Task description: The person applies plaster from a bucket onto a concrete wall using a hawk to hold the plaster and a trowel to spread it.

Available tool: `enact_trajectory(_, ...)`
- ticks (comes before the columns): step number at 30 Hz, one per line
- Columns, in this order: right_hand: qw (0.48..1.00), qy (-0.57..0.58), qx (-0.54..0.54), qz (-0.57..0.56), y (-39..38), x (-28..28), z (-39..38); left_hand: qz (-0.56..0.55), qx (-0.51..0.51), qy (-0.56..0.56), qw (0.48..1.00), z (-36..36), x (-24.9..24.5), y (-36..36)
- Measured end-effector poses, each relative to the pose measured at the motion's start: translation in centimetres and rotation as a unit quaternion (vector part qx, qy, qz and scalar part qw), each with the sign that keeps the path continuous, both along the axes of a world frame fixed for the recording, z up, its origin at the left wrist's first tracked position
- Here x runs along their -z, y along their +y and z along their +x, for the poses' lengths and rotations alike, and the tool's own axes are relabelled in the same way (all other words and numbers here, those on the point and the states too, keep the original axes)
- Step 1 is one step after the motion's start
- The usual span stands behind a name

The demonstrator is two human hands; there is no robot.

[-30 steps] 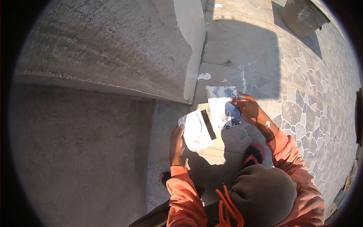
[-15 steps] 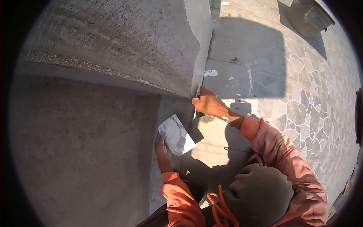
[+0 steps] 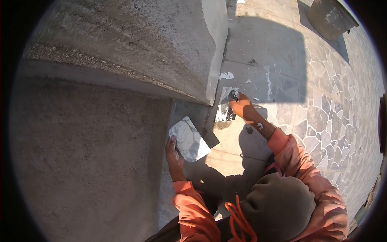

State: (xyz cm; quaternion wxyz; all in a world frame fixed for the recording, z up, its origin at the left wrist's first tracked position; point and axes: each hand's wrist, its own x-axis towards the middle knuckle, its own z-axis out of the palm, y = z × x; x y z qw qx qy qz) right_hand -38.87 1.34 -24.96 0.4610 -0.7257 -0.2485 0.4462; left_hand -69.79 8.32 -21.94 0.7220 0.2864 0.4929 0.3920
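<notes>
My left hand (image 3: 174,156) is closed on the edge of a flat white board (image 3: 190,141), whose face is smeared with white and grey paste. In my right hand (image 3: 244,108) is a wide-bladed putty knife (image 3: 223,108). White paste coats parts of its blade, and the fingers cover its handle. The blade is apart from the wall corner, just to its right. On the corner's narrow side face runs a smooth pale coated strip (image 3: 217,36), beside the rough grey wall (image 3: 133,36).
White paste spots (image 3: 226,76) lie on the concrete floor near the wall. A large dark bucket (image 3: 330,19) stands at the upper right. Stone-patterned paving (image 3: 318,121) spreads along the right. A lower grey wall surface (image 3: 88,153) fills the left side.
My right hand with the putty knife has pulled away from the wall corner to the right, turning the blade's broad face into view. The board has shifted slightly upward.
</notes>
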Motion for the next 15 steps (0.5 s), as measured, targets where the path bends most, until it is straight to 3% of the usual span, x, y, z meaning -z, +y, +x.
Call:
enact_trajectory(3,1.0,0.016,-0.007,0.015,0.8,-1.2,-1.1,-0.002,0.008,-0.004,1.0,0.1,-0.4,-0.1)
enact_trajectory(6,0.993,-0.095,-0.027,0.065,1.1,-0.1,-1.6,-0.006,0.01,-0.006,1.0,0.3,-0.4,0.1)
enact_trajectory(7,0.995,-0.094,-0.028,0.029,1.5,-0.1,-1.6,-0.006,0.004,0.0,1.0,0.2,-0.3,0.1)
enact_trajectory(15,0.996,0.004,-0.059,0.064,2.7,-2.1,-2.0,0.009,0.001,0.004,1.0,-0.4,0.6,0.2)
